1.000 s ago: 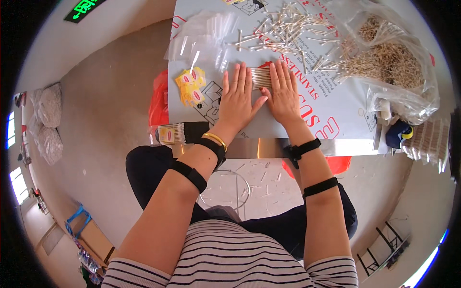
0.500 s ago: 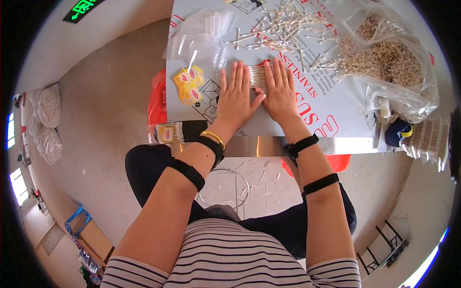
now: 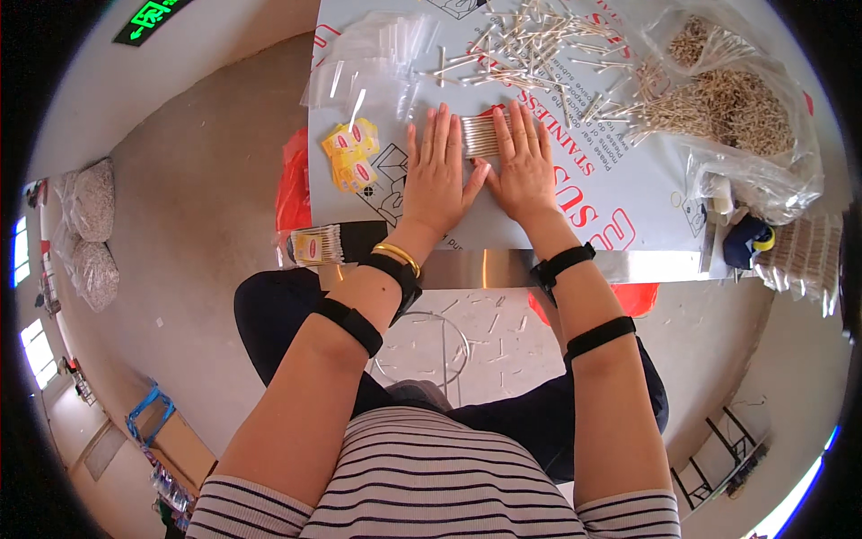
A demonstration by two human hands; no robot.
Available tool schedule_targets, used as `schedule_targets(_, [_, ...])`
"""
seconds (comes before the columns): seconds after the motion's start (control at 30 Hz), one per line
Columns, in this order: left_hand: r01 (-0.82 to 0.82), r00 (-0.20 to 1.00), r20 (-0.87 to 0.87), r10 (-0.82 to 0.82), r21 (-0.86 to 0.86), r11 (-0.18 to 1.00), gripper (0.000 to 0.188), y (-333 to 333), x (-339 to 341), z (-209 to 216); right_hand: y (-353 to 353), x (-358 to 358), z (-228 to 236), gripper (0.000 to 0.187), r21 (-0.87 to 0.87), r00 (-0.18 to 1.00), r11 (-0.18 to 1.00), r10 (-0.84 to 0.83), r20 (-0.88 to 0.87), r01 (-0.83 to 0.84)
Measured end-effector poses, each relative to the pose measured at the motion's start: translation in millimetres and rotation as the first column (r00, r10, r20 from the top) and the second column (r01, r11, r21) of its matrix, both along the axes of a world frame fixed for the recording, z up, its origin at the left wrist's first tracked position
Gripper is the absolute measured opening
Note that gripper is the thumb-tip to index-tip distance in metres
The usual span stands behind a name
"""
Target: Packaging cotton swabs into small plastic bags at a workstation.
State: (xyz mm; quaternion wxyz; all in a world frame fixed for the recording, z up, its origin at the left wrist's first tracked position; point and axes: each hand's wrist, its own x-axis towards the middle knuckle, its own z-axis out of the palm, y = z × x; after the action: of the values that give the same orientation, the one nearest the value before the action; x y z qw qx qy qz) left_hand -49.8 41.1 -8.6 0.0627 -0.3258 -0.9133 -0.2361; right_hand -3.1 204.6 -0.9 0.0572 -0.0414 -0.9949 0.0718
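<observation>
Between my two hands lies a neat row of cotton swabs (image 3: 482, 137), side by side on the printed sheet that covers the table (image 3: 530, 235). My left hand (image 3: 437, 180) rests flat with fingers stretched out, its index finger along the row's left ends. On the other side, my right hand (image 3: 524, 175) also lies flat, its fingers at and partly over the right ends. Both thumbs point inward below the row, their tips close together. Loose cotton swabs (image 3: 539, 49) are scattered beyond my fingertips.
Clear plastic bags (image 3: 373, 63) lie at the far left, above small yellow cards (image 3: 352, 153). A packed bag of swabs (image 3: 316, 245) sits at the near left edge. On the right stand a large open bag of swabs (image 3: 741, 112) and a tape roll (image 3: 763, 242).
Both hands keep their places beside the swab row, with only a slight shift of the fingers. The view has moved a little.
</observation>
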Motion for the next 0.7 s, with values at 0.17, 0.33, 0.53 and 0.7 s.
schedule_targets(0.17, [0.015, 1.000, 0.017, -0.016, 0.063, 0.998, 0.073, -1.1, 0.0, -0.3, -1.5, -0.7, 2.1, 0.086, -0.002, 0.999, 1.000, -0.018, 0.034, 0.018])
schedule_targets(0.33, [-0.002, 1.000, 0.016, 0.000, 0.105, 0.994, 0.069, -0.3, 0.2, -0.4, -1.6, -0.3, 0.4, 0.087, -0.017, 1.000, 1.000, -0.015, 0.018, 0.016])
schedule_targets(0.53, [0.004, 1.000, 0.012, -0.005, 0.121, 0.993, 0.067, -0.8, 0.2, -0.5, -1.4, -0.3, -0.4, 0.087, -0.028, 1.000, 1.000, -0.011, -0.001, 0.011])
schedule_targets(0.7, [0.005, 1.000, 0.007, -0.006, 0.122, 0.993, 0.065, -0.1, 0.1, 0.1, -0.9, -0.3, -0.6, 0.088, -0.011, 1.000, 1.000, -0.009, -0.005, 0.009])
